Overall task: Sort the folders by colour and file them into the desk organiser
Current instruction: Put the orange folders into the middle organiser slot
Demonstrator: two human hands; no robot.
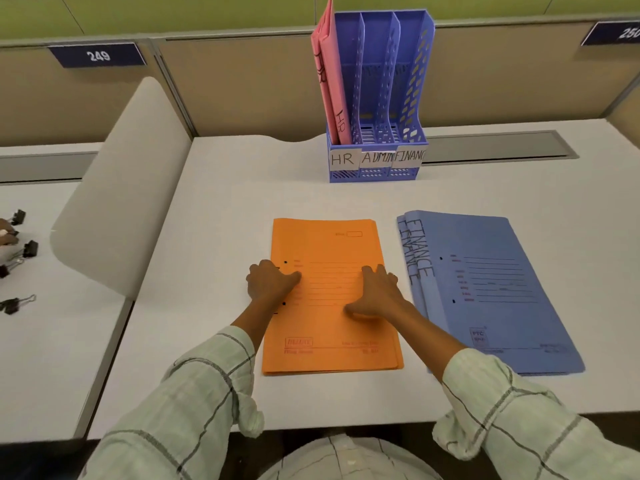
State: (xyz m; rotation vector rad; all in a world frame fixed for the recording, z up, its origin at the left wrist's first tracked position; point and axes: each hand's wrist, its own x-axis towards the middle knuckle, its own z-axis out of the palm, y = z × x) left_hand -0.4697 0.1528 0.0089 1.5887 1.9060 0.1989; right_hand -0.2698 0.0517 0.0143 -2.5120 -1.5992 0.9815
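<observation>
- White desk in a cubicle, beige partitions behind, number plates 249 and 250 on them.
- Organiser stands at the desk's back, three slots labelled HR, ADMIN, FINANCE from left to right.
- Pink folders already upright in the HR slot; ADMIN and FINANCE slots look empty.
- Orange folders lie flat in a neat stack at desk centre, near the front edge.
- Blue folders lie flat just to the right, fanned a little, FINANCE written along the spines.
- Left hand rests flat at the orange stack's left edge, fingers loosely spread, gripping nothing.
- Right hand lies palm-down on the stack's right half, fingers apart, also gripping nothing.
- Likely step: gather the orange stack for the ADMIN slot.
- To do it well: square the edges first, then slide thumbs under both long sides so the whole stack lifts as one.
- Turn it upright, spine down, and aim between the two middle dividers.
- Risk: the bottom folder stays on the desk, or a corner catches a divider.
- Binder clips on the neighbouring desk at far left, no part in this.
</observation>
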